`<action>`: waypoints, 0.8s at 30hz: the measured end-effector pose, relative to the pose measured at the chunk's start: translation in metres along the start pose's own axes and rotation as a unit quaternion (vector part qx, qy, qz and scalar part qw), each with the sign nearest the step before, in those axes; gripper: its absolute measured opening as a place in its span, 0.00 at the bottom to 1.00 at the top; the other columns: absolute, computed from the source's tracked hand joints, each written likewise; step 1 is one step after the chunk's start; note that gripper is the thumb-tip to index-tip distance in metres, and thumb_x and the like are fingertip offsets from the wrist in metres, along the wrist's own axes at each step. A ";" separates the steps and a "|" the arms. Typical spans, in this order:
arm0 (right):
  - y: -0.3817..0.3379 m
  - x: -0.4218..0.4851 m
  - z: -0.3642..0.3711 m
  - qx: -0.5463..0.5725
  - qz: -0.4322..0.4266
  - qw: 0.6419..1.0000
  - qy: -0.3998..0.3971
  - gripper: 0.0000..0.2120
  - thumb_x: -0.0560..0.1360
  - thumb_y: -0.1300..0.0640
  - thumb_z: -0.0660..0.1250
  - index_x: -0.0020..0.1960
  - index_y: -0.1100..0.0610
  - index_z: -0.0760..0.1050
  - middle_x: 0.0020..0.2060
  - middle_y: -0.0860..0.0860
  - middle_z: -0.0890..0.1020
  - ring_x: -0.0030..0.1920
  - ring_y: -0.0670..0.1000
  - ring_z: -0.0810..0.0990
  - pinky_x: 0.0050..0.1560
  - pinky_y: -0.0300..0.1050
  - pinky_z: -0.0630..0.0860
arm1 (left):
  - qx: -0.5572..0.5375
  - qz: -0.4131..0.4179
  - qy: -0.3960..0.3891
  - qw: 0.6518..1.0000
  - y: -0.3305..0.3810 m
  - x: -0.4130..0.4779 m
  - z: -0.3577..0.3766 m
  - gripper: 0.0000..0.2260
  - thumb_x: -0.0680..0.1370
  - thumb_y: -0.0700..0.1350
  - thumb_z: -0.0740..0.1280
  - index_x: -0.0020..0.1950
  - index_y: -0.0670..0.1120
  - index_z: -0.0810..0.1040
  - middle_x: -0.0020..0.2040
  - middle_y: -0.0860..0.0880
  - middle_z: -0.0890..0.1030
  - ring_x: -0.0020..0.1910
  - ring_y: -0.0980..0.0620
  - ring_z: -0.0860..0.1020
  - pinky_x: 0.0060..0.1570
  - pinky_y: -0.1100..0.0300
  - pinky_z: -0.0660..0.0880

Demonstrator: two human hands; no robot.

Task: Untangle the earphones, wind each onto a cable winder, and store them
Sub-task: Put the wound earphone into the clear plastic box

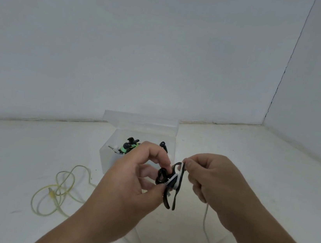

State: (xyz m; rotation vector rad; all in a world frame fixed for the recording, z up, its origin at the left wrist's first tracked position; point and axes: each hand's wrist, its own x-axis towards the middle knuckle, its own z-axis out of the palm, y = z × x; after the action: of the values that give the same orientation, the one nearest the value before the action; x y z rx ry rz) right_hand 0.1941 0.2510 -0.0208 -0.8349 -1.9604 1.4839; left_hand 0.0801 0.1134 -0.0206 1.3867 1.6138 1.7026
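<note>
Lower left, yellow earphones (59, 187) lie loose on the counter (8, 152). Centre, a clear box (105, 159) holds wound sets. Left hand (127, 178) grips a black cable winder (169, 183); right hand (215, 181) pinches white cable (205, 219). Slack could let loops slip off.

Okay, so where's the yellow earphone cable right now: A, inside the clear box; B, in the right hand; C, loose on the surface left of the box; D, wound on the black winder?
C: the yellow earphone cable lies in loose loops on the white surface left of the clear box; the left hand grips the black winder, the right hand pinches a white cable.
</note>
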 end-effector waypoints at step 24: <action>-0.021 -0.022 0.004 -0.228 -0.026 0.940 -0.253 0.11 0.79 0.47 0.66 0.50 0.54 0.83 0.23 0.41 0.73 0.26 0.41 0.70 0.33 0.35 0.68 | 0.187 0.074 0.149 0.968 -0.013 0.004 -0.006 0.18 0.73 0.37 0.72 0.45 0.61 0.73 0.47 0.57 0.81 0.43 0.53 0.80 0.40 0.56 0.79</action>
State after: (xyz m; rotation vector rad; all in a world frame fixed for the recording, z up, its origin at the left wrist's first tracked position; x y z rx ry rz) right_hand 0.2019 0.2278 -0.0023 -0.6068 -2.7570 1.3187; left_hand 0.0688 0.1167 -0.0298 1.5068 2.1365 1.8295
